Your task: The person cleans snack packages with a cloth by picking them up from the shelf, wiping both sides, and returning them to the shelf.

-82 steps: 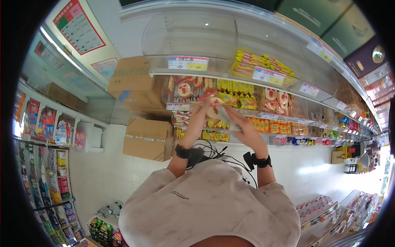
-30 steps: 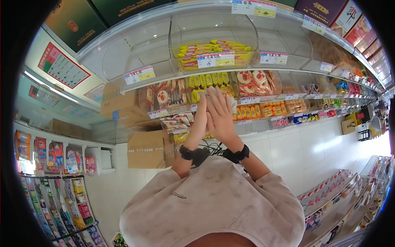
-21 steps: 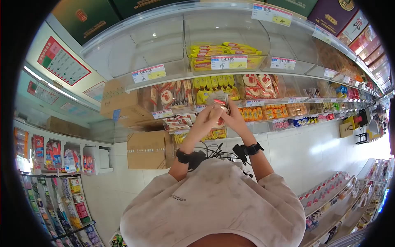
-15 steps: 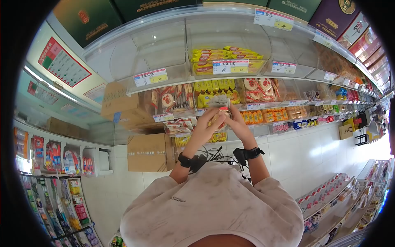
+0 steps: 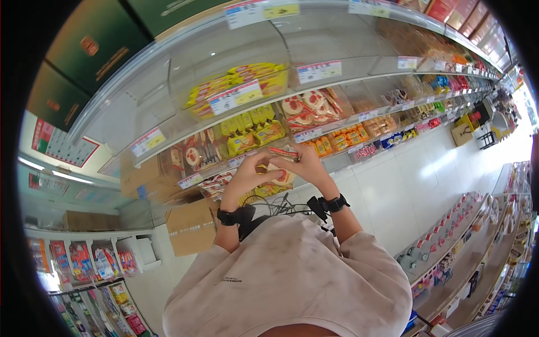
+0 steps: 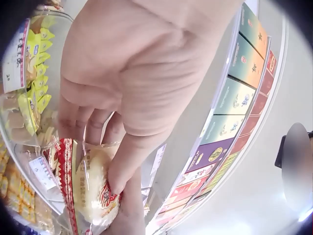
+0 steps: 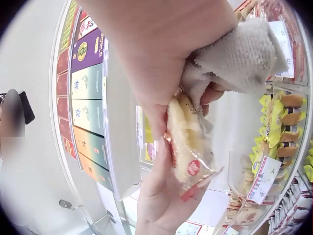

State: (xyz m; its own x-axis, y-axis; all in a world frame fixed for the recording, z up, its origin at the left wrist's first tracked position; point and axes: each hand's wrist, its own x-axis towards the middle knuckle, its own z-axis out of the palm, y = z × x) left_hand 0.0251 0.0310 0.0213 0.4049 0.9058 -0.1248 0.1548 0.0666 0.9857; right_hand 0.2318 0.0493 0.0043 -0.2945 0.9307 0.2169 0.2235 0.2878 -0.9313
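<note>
Nearest me is the pale sweatshirt (image 5: 292, 269), with a black strap (image 5: 337, 203) at the right wrist. Ahead of it, both hands meet at the clear-wrapped pastry packet (image 6: 95, 183). The packet lies between them, held off the shelves and touching both, so I can call neither hand nearer.

The left hand (image 5: 246, 178) grips the packet, its thumb laid on the red-printed face and its fingers on the other side. The right hand (image 5: 310, 167) has its fingers curled round a bunched grey cloth (image 7: 239, 56) and also touches the packet. I read the packet's long axis as running from one hand to the other: in the right wrist view, one end lies by the right hand and the cloth, the other against the left palm.

Just beyond the hands I see yellow-wrapped packets (image 5: 254, 133), flanked by bins of round red-and-white packets (image 5: 315, 106). Above these, a clear-fronted bin holds long yellow packets (image 5: 236, 84) behind a price label (image 5: 236, 98). Farthest along this line, dark green boxes (image 5: 87, 48) stand on the top shelf.
</note>
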